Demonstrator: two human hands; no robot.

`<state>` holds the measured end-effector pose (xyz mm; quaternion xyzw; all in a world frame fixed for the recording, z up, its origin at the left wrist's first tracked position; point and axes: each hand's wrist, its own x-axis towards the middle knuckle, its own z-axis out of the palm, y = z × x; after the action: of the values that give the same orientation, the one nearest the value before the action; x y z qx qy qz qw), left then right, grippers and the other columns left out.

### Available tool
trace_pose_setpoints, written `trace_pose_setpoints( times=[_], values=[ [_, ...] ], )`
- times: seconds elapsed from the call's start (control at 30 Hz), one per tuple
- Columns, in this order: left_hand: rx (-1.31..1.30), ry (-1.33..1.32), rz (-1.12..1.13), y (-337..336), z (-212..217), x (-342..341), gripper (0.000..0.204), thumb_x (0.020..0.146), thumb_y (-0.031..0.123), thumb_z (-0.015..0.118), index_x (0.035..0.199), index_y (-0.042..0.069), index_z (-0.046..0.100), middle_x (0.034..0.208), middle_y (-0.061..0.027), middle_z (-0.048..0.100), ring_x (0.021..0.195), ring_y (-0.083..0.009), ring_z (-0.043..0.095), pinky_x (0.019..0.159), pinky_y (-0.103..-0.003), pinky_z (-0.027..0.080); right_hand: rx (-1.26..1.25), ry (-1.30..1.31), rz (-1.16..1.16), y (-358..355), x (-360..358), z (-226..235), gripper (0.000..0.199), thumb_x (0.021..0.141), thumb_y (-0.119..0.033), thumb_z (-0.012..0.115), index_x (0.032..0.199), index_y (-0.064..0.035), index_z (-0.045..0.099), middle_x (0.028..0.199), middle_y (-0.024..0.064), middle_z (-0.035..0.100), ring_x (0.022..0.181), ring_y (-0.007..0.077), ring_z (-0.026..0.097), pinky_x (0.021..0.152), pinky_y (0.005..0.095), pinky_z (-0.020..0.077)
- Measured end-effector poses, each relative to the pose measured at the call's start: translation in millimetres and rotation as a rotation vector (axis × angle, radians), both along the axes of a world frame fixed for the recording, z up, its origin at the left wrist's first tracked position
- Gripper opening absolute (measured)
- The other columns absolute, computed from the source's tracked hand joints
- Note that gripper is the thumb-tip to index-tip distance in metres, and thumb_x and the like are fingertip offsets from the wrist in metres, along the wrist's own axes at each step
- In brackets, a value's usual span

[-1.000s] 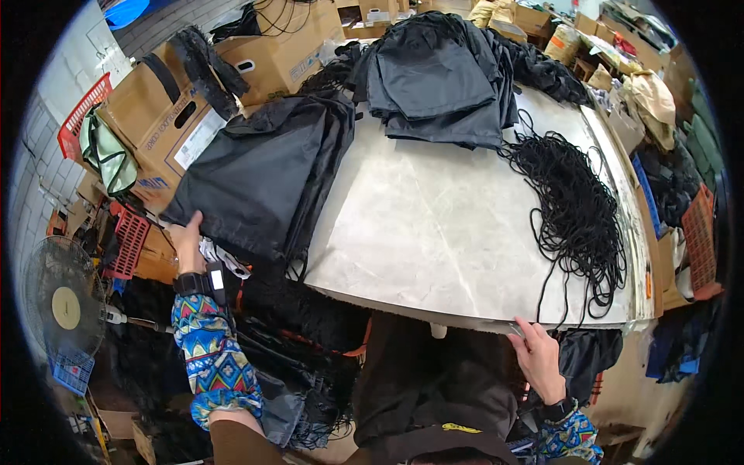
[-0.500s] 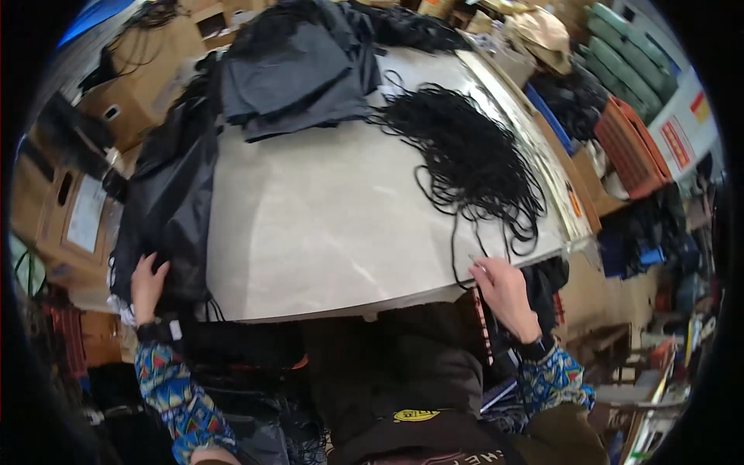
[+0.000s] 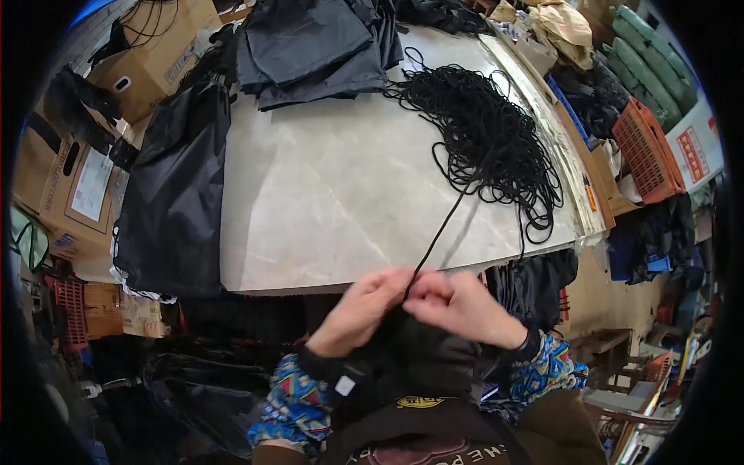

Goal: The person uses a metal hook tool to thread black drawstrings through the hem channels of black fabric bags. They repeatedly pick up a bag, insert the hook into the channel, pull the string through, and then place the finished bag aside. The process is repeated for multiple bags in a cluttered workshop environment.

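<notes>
My left hand point(image 3: 358, 311) and my right hand point(image 3: 470, 310) meet in front of the table's near edge. Between them runs a black cord point(image 3: 442, 231), pulled taut from a tangled heap of black cord point(image 3: 492, 128) on the right of the table. The fingers of my left hand close on the cord near its lower end. My right hand is closed in a pinch right beside it, slightly blurred, and the cord passes at its fingertips. Black fabric point(image 3: 174, 194) hangs over the table's left side. A folded black fabric stack point(image 3: 306, 50) lies at the far side.
The pale table top point(image 3: 333, 186) stretches ahead of me. Cardboard boxes point(image 3: 93, 190) stand along the left. An orange plastic crate point(image 3: 647, 151), a blue bin point(image 3: 567, 108) and green rolled bundles point(image 3: 647, 66) crowd the right. Dark cloth point(image 3: 535, 287) hangs below the near right edge.
My left hand has left the black fabric and come right to the middle. My right hand has moved left from the table edge. A strand of cord now stretches from the heap to both hands.
</notes>
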<state>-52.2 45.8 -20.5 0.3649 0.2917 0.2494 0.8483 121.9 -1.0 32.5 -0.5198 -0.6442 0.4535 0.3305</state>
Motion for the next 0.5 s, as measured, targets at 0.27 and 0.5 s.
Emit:
trace_pose_setpoints(
  times=[0.27, 0.5],
  values=[
    [-0.004, -0.982, 0.503, 37, 51, -83, 0.014, 0.098, 0.017, 0.043, 0.098, 0.007, 0.053, 0.076, -0.0014, 0.05, 0.074, -0.015, 0.049, 0.085, -0.034, 0.04, 0.359, -0.75, -0.549, -22, 98, -23, 0.009, 0.077, -0.008, 0.064, 0.08, -0.0028, 0.057, 0.074, 0.017, 0.059, 0.067, 0.0349, 0.06, 0.058, 0.0397, 0.0476],
    [-0.025, -0.862, 0.416, 1, 44, -87, 0.024, 0.097, 0.026, 0.047, 0.112, 0.011, 0.059, 0.11, -0.0042, 0.06, 0.102, -0.0181, 0.055, 0.095, -0.042, 0.042, 0.133, -0.529, -0.553, 0, 108, -2, 0.028, 0.083, -0.018, 0.069, 0.103, -0.0001, 0.061, 0.059, 0.0109, 0.054, 0.051, 0.0132, 0.047, 0.049, 0.0292, 0.0395]
  ],
)
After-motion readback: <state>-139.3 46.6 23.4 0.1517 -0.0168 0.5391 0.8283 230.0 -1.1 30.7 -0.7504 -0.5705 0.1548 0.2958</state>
